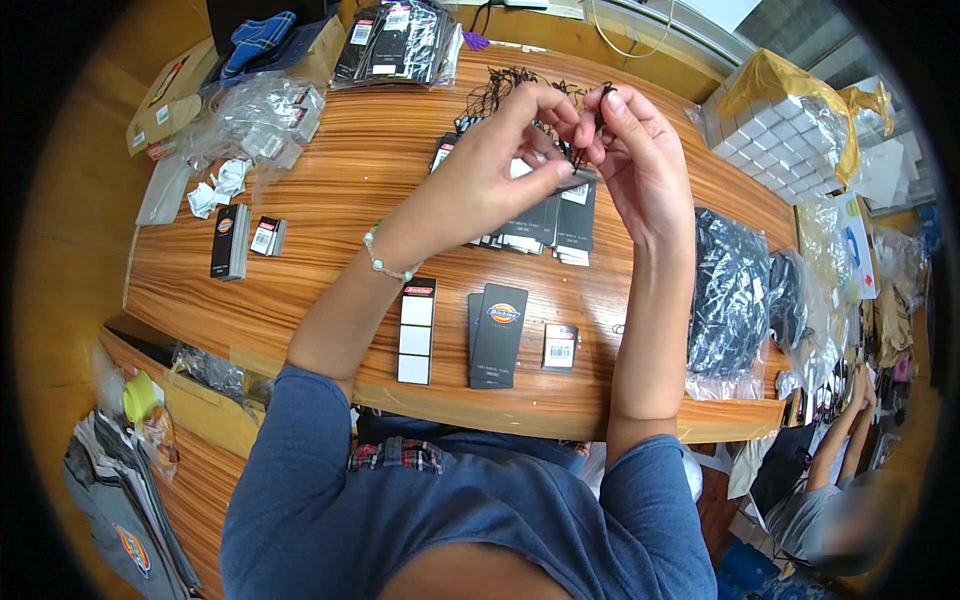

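Observation:
A thin black cord stretches between my hands above the middle of the table. My right hand pinches its upper end between thumb and fingers. My left hand, fingers curled, grips its lower part; the exact hold is partly hidden. Beneath them lie several dark hang tags, partly covered by my left hand. Behind my left hand is a tangled heap of black cords. Nearer to me lie a long tag with white panels, overlapping dark grey tags and a small barcode tag.
Stacks of dark tags and small barcode tags stand at the left, near crumpled paper and plastic bags. Bagged tags lie at the back. Right are a bagged dark bundle and white boxes. Another person sits lower right.

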